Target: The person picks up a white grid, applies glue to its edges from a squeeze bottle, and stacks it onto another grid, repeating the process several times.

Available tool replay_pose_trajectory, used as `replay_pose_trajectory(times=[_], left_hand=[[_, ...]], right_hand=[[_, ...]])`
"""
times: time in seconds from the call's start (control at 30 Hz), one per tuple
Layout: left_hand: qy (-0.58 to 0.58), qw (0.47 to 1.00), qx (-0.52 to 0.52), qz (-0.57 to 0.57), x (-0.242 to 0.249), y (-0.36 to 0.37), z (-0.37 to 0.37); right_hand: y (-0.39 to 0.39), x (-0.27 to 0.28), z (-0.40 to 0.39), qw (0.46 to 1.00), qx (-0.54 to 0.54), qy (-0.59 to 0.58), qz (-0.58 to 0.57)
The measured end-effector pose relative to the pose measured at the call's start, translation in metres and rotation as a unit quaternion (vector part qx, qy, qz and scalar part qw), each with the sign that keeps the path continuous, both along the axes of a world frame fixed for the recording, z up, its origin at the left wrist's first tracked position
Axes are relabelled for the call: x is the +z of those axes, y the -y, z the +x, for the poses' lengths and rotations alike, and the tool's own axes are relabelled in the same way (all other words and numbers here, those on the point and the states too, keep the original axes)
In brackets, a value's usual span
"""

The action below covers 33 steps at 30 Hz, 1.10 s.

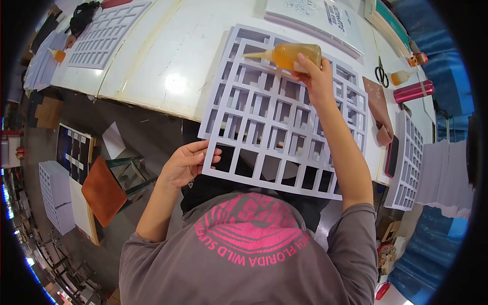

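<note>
My right hand (314,76) is wrapped round a squeeze bottle (290,56) of amber liquid, probably glue, tilted on its side with its pale nozzle pointing left. It is held above a white grid panel (239,133) with rows of rectangular openings. Another similar grid lies under this panel, partly hidden and slightly offset. My left hand (187,163) pinches the panel's near left corner, thumb on top. The panel's near edge overhangs the table toward my body. Whether the nozzle touches the panel cannot be made out.
On the white table (157,71) lie a stack of printed sheets (317,20), scissors (381,73), a pink-red bottle (414,91) and a brown leather-like piece (377,109). More grid panels (109,35) lie at the far left. A brown stool (103,192) stands on the floor at left.
</note>
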<state>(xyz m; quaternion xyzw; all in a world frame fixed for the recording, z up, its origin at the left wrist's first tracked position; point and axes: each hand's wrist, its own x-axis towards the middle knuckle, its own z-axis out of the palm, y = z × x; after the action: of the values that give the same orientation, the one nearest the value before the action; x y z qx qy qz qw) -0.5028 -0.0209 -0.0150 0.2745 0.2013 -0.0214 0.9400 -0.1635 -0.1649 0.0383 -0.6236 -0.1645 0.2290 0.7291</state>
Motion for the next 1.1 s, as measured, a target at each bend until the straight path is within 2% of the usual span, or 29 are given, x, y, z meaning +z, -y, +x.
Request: replay_pose_trajectory(times=[0.23, 0.47, 0.57, 0.7, 0.8, 0.9, 1.1], left_hand=[[0.009, 0.999, -0.005, -0.034, -0.007, -0.002, 0.001], [-0.017, 1.000, 0.004, -0.016, -0.004, 0.000, 0.002], [-0.005, 1.000, -0.004, -0.017, -0.003, -0.001, 0.002], [0.023, 0.999, -0.007, -0.028, -0.001, -0.007, 0.002], [0.009, 1.000, -0.004, -0.022, -0.001, -0.009, 0.002], [-0.011, 1.000, -0.013, -0.009, -0.003, -0.009, 0.003], [-0.057, 0.998, -0.020, 0.008, 0.000, -0.004, -0.003]], right_hand=[[0.046, 0.018, -0.073, 0.991, 0.111, -0.070, -0.041], [0.081, 0.028, -0.145, 0.972, 0.172, -0.141, -0.074], [0.086, 0.033, -0.152, 0.954, 0.199, -0.216, -0.066], [0.083, 0.032, -0.120, 0.957, 0.126, -0.261, -0.001], [0.059, 0.025, -0.072, 0.986, 0.080, -0.138, 0.056], [0.024, 0.020, -0.036, 0.998, -0.007, -0.046, 0.042], [-0.018, 0.009, -0.004, 1.000, -0.024, 0.003, 0.013]])
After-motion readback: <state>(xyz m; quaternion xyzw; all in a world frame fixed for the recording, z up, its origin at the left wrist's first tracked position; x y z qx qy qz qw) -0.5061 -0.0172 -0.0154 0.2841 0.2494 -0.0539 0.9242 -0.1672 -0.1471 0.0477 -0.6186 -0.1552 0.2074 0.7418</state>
